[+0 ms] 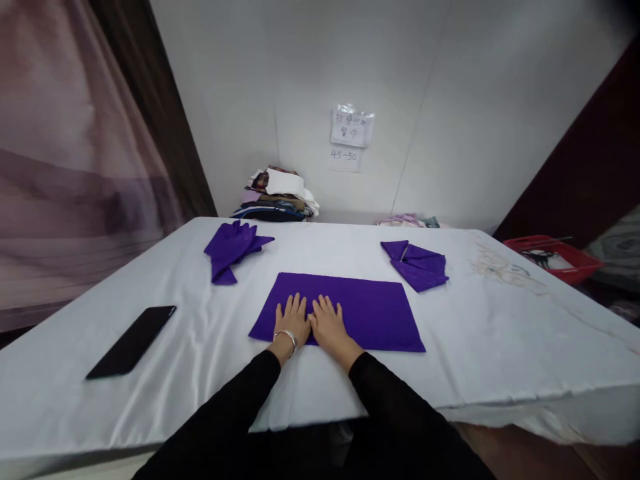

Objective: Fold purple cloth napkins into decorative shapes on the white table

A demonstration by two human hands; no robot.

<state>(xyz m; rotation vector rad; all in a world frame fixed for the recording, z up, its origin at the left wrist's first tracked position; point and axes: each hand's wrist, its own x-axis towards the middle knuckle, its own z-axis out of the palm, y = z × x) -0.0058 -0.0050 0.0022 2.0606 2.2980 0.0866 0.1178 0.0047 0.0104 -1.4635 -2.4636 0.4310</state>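
A purple cloth napkin, folded into a flat rectangle, lies in front of me on the white-covered table. My left hand rests palm down on its left half, fingers spread, with a silver bracelet at the wrist. Beside it, thumbs close together, my right hand presses flat near the middle of the cloth, fingers stretched out. Neither hand grips anything. Farther back on the left sits a purple napkin with fanned pleats. Back right lies another folded purple napkin with pointed corners.
A black phone-like slab lies on the white tablecloth at left. Behind the table stands a pile of folded fabrics. A red basket is beyond the right edge. Paper signs hang on the wall; a curtain hangs at left.
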